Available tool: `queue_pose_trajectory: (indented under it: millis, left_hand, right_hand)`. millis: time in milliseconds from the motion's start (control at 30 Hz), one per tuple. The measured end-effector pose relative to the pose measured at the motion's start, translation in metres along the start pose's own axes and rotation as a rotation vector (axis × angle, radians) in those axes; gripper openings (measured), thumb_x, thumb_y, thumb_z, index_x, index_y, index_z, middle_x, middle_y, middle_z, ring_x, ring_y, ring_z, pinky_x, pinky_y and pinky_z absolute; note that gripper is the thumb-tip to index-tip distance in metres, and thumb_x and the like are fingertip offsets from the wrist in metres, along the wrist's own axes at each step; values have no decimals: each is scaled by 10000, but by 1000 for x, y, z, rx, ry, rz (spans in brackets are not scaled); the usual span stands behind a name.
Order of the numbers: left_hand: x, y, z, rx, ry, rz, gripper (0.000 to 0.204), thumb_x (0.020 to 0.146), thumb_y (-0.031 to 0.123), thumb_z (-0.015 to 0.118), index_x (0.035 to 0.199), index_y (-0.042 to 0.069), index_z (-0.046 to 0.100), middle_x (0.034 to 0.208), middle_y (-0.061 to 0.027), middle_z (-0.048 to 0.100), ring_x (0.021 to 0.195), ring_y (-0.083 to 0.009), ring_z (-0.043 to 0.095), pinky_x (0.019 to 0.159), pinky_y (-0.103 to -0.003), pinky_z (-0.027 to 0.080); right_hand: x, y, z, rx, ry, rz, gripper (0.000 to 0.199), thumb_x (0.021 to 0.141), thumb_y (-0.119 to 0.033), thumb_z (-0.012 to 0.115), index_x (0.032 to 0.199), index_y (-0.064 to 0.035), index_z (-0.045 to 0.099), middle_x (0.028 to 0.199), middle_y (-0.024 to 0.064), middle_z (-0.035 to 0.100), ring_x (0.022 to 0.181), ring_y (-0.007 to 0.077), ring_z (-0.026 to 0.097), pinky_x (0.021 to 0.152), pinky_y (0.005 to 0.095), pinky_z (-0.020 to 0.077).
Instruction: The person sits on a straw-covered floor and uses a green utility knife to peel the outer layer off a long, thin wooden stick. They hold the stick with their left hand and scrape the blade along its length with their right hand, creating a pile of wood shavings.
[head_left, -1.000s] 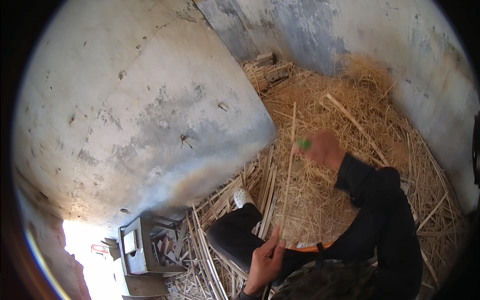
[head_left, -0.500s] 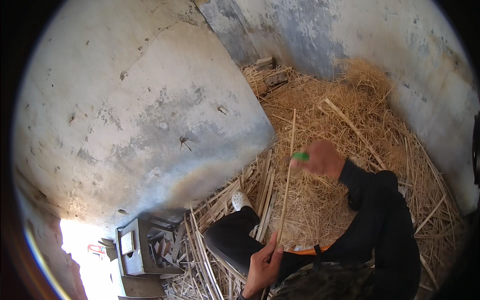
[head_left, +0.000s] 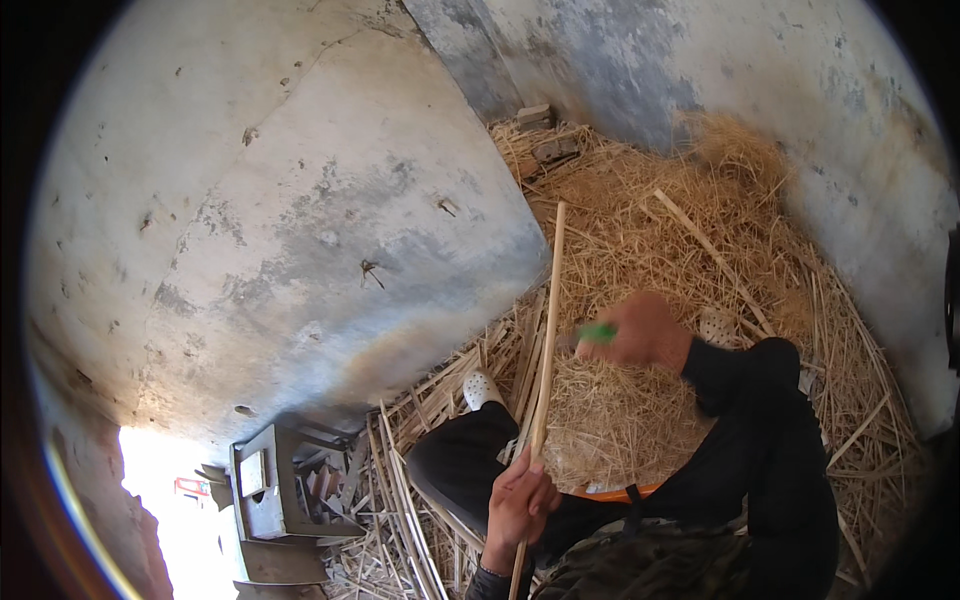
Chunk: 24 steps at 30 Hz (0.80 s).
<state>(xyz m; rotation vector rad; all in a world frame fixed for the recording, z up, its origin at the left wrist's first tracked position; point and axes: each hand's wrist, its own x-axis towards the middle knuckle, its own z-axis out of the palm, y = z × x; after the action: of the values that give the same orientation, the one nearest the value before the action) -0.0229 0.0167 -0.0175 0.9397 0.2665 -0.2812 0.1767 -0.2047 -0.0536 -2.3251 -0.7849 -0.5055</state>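
My left hand (head_left: pixel 518 505) is closed around the lower part of a long pale wooden stick (head_left: pixel 550 330). The stick stands out away from me, slightly tilted, with its tail end running down below my fist. To the right of the stick, my right hand (head_left: pixel 650 330) is closed on a green-handled knife (head_left: pixel 598 332). Motion blurs the hand and the knife; its short dark blade points left toward the stick, and whether it touches cannot be told. Beneath both hands lies a heap of thin curly shavings (head_left: pixel 630 410).
A longer loose strip (head_left: pixel 712 260) lies on the shavings at the far right. Split sticks (head_left: pixel 400 510) are piled at the left, beside a dark wooden cabinet (head_left: pixel 268 500). A wall (head_left: pixel 330 220) juts in on the left. Something orange (head_left: pixel 640 491) shows by my legs.
The stick has swung left and more upright, and its near end now extends below my left hand. That hand has turned and closed further around it. The knife and right hand have shifted slightly nearer.
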Motion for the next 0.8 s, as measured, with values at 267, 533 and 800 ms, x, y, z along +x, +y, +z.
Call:
queue_pose_trajectory:
  millis: [267, 533, 800]
  left_hand:
    - [-1, -1, 21, 170, -5, 18, 460, 993, 79, 458, 1434, -3, 357, 590, 59, 379, 481, -38, 320, 527, -227, 345]
    - [5, 5, 32, 520, 102, 92, 472, 982, 96, 475, 1429, -12, 369, 631, 73, 374, 531, -25, 341, 492, -199, 307]
    - [-5, 0, 26, 449, 44, 81, 489, 998, 139, 483, 1439, -20, 344, 672, 67, 413, 571, -23, 371, 512, -187, 316]
  right_hand:
    - [8, 20, 0, -119, -79, 95, 741, 735, -834, 486, 502, -131, 486, 401, -4, 341, 321, 138, 373, 317, 323, 290]
    - [4, -9, 7, -38, 127, -225, 744, 731, -849, 461, 477, -150, 442, 391, 10, 327, 316, 141, 378, 327, 335, 310]
    - [5, 13, 19, -11, 77, -51, 756, 762, -857, 402, 456, -166, 419, 376, -41, 299, 316, 101, 323, 313, 307, 252]
